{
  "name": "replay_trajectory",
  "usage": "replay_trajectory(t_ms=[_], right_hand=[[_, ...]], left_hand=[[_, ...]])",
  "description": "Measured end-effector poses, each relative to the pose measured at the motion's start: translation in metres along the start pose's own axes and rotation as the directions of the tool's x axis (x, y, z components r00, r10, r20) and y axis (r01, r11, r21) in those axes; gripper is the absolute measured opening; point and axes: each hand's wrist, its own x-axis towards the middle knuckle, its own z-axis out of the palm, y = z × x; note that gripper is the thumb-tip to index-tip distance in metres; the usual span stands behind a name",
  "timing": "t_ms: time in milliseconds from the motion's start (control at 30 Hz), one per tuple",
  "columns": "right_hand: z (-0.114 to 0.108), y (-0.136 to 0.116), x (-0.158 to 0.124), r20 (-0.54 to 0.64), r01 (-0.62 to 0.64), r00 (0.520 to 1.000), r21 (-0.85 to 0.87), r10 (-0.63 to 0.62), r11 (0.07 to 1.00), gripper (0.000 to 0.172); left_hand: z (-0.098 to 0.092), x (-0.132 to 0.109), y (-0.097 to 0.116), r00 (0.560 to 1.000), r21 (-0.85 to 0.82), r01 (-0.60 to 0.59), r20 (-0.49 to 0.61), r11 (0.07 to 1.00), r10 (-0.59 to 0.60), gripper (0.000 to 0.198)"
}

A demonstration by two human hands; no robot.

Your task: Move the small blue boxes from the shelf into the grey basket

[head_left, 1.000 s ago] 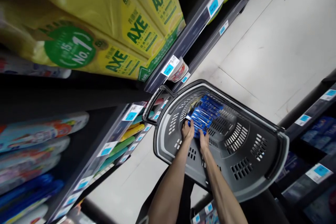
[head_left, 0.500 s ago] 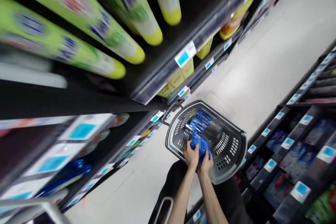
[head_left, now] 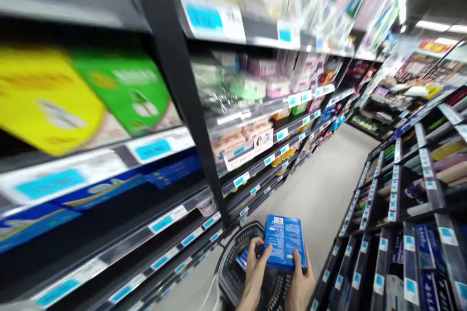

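A blue box (head_left: 284,239) with pale printing and a barcode is held up over a dark shopping basket (head_left: 229,272). My left hand (head_left: 256,265) is closed on the left edge of the box, thumb across its front. Gripping the lower right side is my right hand (head_left: 301,277), its thumb on the printed face. Inside the basket, partly hidden behind my left hand, lies another blue package (head_left: 242,258). The lower part of the basket is cut off by the frame.
Shelves rise close on the left, with yellow packages (head_left: 47,102), a green package (head_left: 126,92) and blue boxes (head_left: 105,192). A dark upright post (head_left: 182,68) divides them. On the right run low racks (head_left: 396,204) of goods. Between them the pale aisle floor (head_left: 321,175) stretches ahead.
My view has swung up from the basket to the aisle and shelves. My hands have lifted from inside the basket, and the blue box now shows its printed face to me.
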Motion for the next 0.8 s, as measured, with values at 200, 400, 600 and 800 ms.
replay_trajectory(t_ms=[200,400,600,800], right_hand=[[-0.016,-0.179,0.010,0.127,0.307,0.934,0.194,-0.334,0.932,0.067],[-0.032,-0.285,0.004,0.245,0.687,0.643,0.233,-0.726,0.688,0.042],[-0.028,-0.346,-0.009,0.166,0.778,0.577,0.185,-0.800,0.600,0.070],[-0.045,-0.377,0.017,0.411,0.725,0.339,0.459,-0.846,0.514,0.053]], left_hand=[[0.050,-0.031,0.143,0.995,-0.354,-0.034,0.073,0.935,0.064,0.103],[0.082,-0.048,0.230,0.955,-0.567,0.055,0.270,0.822,0.123,0.076],[0.110,-0.061,0.259,0.896,-0.519,0.169,0.435,0.838,0.088,0.062],[0.119,-0.067,0.269,0.866,-0.532,0.156,0.479,0.832,0.144,0.059]])
